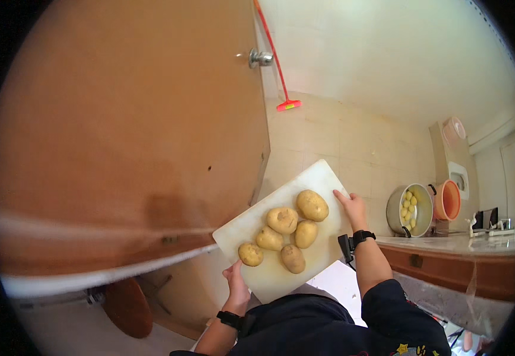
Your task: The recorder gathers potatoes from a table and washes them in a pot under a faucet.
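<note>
White rectangular plastic board (pixel 275 274), probably stiff, carries weighty-looking, likely roll-prone oval yellow potatoes (pixel 281 220) as left hand (pixel 238 286), near, and right hand (pixel 354 207), far, sensibly grip opposite edges!

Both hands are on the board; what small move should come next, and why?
I'd probably steady the board level: six loose potatoes lie on it, and the leftmost potato sits close to the edge by the left hand, while the right hand grips the opposite side.
</note>
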### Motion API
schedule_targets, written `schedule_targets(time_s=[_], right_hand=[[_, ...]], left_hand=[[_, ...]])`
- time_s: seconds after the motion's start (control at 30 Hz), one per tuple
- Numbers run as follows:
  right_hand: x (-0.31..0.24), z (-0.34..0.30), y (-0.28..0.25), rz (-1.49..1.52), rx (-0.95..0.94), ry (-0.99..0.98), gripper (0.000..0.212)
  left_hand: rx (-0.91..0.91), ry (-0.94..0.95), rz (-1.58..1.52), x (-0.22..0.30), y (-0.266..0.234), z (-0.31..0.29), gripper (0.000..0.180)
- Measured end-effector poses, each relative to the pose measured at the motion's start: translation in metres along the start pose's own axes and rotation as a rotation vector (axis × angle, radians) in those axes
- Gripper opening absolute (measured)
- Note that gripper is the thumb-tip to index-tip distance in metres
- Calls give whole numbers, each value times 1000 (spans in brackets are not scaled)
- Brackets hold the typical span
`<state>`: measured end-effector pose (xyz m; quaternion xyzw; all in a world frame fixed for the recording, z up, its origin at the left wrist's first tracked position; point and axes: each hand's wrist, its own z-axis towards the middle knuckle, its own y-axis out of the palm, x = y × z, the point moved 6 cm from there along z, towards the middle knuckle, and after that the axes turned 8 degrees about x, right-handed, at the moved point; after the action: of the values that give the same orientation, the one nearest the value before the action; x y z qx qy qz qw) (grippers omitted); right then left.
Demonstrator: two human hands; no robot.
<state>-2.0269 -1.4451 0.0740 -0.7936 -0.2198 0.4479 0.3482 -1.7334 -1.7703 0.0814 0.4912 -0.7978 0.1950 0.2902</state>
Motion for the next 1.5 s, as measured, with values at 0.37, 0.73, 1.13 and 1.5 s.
schedule_targets(time_s=[0.37, 0.73, 1.13, 1.5], right_hand=[[25, -19, -18, -44, 83, 98, 87], [65, -77, -35, -9, 158, 123, 83], [76, -236, -99, 209, 299, 468, 83], [103, -316, -81, 251, 435, 731, 81]], left_hand=[[-108, 53, 118, -5, -11, 45, 52], [-395, -24, 7, 45, 29, -9, 51], [-392, 36, 486, 148, -23, -38, 45], [-557, 51, 845, 155, 31, 32, 49]])
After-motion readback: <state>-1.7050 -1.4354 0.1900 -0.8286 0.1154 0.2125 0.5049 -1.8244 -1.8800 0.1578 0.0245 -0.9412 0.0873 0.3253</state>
